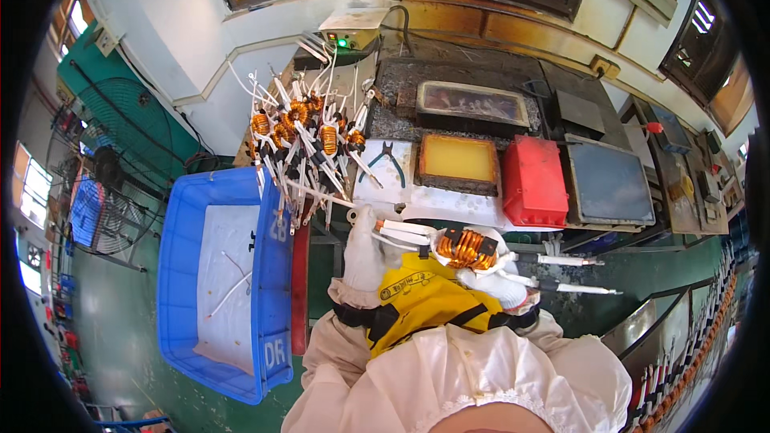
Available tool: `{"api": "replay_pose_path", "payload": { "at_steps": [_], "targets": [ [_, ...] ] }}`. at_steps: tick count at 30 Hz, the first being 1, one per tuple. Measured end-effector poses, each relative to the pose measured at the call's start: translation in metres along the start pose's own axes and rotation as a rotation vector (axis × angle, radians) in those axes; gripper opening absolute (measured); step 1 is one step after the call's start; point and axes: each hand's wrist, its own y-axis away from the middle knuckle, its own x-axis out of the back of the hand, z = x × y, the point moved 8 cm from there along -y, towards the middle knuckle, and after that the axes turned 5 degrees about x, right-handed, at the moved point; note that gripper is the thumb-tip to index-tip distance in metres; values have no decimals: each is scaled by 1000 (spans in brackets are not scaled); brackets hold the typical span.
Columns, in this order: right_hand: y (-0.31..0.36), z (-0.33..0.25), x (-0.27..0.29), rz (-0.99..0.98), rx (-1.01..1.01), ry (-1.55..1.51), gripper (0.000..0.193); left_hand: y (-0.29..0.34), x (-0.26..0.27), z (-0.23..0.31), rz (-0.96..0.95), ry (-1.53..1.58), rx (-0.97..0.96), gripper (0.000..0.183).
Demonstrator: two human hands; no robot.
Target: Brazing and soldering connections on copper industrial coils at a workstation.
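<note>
My right hand [502, 289], in a white glove, is closed under a toroidal coil [467, 249] with copper windings and black parts. White-sleeved leads with bare ends stick out from the coil on both sides. My left hand [363, 261], also gloved, is raised near the coil's left leads, its fingers together. A pale sleeved lead [321, 192] with a small ring at its end reaches the left fingertips from the pile. The glove hides what exactly those fingers grip. Several similar coils [298, 116] lie heaped on the bench's left end.
Pliers [387, 164] lie on white paper beside a tray of yellow material [459, 159]. Behind stands a glass-topped box [472, 106]; to the right are a red box [536, 182] and a grey-topped box [609, 182]. A blue bin [172, 273] stands at left, a fan [112, 168] beyond.
</note>
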Motion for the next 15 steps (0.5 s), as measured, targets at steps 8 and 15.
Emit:
{"api": "replay_pose_path", "payload": {
  "at_steps": [8, 15],
  "targets": [
    [10, 31, 0, -5, 54, 498, 55, -8, -6, -37, -270, 427, 120, 33],
    [15, 17, 22, 228, -19, 269, 48, -6, -1, -15, -238, 65, 14, 29]
  ]
}}
